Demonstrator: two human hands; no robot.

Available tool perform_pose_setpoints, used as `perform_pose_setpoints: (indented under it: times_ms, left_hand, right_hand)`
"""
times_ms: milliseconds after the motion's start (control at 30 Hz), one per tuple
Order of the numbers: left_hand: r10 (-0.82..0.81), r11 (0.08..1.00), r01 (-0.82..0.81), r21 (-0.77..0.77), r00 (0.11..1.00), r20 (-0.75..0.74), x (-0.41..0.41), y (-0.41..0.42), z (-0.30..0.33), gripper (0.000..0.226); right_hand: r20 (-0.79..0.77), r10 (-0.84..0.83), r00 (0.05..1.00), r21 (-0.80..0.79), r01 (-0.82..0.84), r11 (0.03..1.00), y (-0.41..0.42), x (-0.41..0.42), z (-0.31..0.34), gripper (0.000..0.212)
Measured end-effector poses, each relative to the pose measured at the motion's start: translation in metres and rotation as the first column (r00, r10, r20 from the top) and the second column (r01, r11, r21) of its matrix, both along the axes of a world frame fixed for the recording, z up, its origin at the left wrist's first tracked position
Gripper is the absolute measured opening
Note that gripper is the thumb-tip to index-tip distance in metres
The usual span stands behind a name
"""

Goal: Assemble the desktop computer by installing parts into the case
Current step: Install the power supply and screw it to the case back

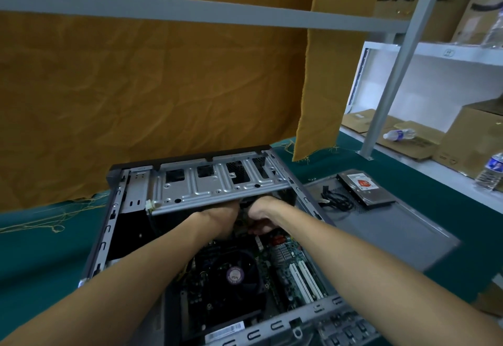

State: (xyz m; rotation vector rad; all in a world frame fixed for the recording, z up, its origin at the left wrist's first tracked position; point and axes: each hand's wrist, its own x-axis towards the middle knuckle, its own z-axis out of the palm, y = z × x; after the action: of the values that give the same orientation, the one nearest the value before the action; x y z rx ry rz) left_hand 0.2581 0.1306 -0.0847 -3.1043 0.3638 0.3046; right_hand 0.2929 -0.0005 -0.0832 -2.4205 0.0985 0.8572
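Both your left hand [221,216] and right hand [261,216] reach under the grey metal drive tray [217,185] inside the open grey computer case [109,226]; I cannot tell their grip. Push gently and straight.

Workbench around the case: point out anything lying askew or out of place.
A water bottle lies on its side on flattened cardboard on the shelf at right. The hard drive sits loose on the removed side panel, beside a cable, not in the case. Loose yellow threads trail over the green mat.
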Motion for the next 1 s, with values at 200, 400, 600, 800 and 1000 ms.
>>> perform_pose_setpoints:
  times_ms: [200, 400, 600, 800, 1000]
  left_hand:
    - [-0.089, 0.98, 0.095, 0.177, 0.995, -0.042, -0.005, 0.0, 0.015, 0.032]
    - [-0.111, 0.988, 0.094, -0.12, 0.984, -0.139, -0.04, 0.019, 0.038, 0.014]
    - [-0.13, 0.869, 0.168, -0.466, 0.985, 0.112, -0.085, 0.049, 0.071, 0.036]
    - [0.189, 0.734, 0.138, -0.665, 0.899, 0.395, -0.111, 0.085, 0.07, 0.03]
    - [0.348, 0.779, -0.045, -0.625, 0.86, 0.372, -0.109, 0.115, 0.053, 0.023]
  right_hand:
    - [0.187, 0.184, 0.965, -0.16, -0.155, 0.975, 0.001, -0.013, 0.012, 0.026]
    - [0.28, 0.469, 0.837, -0.312, -0.383, 0.869, 0.0, -0.025, 0.007, 0.021]
    - [0.316, 0.454, 0.833, -0.326, -0.354, 0.877, 0.009, -0.021, 0.002, 0.028]
    - [0.253, 0.328, 0.91, -0.263, -0.262, 0.929, 0.01, -0.01, 0.002, 0.033]
    - [0.138, 0.115, 0.984, -0.174, -0.09, 0.981, 0.009, -0.001, -0.005, 0.018]
